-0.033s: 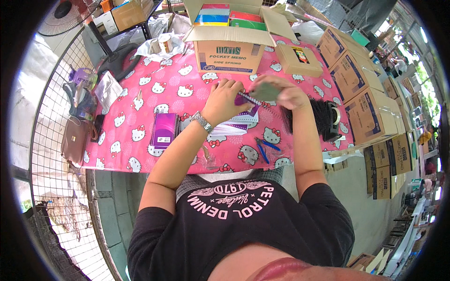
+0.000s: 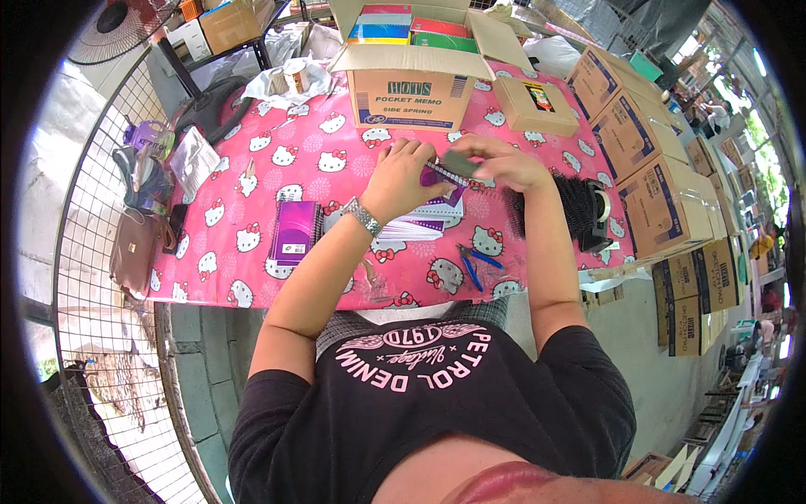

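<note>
My left hand [image 2: 400, 180] is closed on a small purple notebook [image 2: 455, 196], pressing it down over the stack in front of me. A light-coloured spiral [image 2: 448, 174] runs along its far edge. My right hand [image 2: 510, 168] pinches a flat dark grey-green piece [image 2: 459, 163] at the right end of that spiral; its exact kind cannot be told. Below the hands lie punched white paper pads [image 2: 411, 228]. Blue-handled pliers [image 2: 480, 259] rest nearer to me. To the left sit finished-looking purple spiral notebooks [image 2: 294, 233].
A pile of black spiral coils [image 2: 561, 210] lies beside a tape dispenser [image 2: 598, 217] at the right. An open carton [image 2: 410, 101] of colourful notebooks stands at the back, next to a smaller box [image 2: 537, 107]. Stacked cartons [image 2: 659, 197] line the right side; a brown bag [image 2: 134, 250] is at the left.
My right hand has moved slightly left with the grey-green piece, bringing it against the spiral's end and tilting it. My left hand stays in place on the notebook.
</note>
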`<state>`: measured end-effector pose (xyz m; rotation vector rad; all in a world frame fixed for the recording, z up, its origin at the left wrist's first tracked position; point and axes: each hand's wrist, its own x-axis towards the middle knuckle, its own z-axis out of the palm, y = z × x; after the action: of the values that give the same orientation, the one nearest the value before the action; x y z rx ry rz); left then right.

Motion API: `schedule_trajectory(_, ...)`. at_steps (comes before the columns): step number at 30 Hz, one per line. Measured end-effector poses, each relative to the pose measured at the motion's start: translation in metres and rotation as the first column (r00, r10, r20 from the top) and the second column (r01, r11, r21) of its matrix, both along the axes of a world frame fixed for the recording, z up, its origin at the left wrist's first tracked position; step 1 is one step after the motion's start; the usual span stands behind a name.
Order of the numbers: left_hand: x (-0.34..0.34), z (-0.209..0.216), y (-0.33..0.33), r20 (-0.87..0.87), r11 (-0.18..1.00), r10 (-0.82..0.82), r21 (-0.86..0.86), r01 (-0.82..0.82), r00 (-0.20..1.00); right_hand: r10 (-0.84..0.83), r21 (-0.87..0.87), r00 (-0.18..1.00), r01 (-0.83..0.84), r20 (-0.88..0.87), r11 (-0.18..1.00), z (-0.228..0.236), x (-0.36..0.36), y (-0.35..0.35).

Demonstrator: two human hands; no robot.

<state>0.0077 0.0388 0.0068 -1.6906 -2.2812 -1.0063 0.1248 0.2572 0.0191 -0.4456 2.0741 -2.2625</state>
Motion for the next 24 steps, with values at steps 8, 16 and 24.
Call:
schedule_trajectory(8, -0.040, -0.004, -0.011, 0.130, 0.999, -0.032, 0.044, 0.026, 0.991, -0.100, 0.049, 0.983, 0.094, 0.153, 0.994, 0.009, -0.026, 0.000)
schedule_trajectory(16, -0.033, -0.006, -0.013, -0.043, 0.999, 0.045, 0.015, -0.044, 0.998, 0.007, -0.157, 0.997, 0.004, 0.071, 0.988, -0.002, -0.037, -0.001)
schedule_trajectory(24, -0.030, -0.016, -0.019, 0.282, 0.992, -0.047, 0.129, 0.011, 0.958, -0.055, 0.020, 0.983, 0.052, 0.177, 0.998, -0.002, -0.037, -0.014)
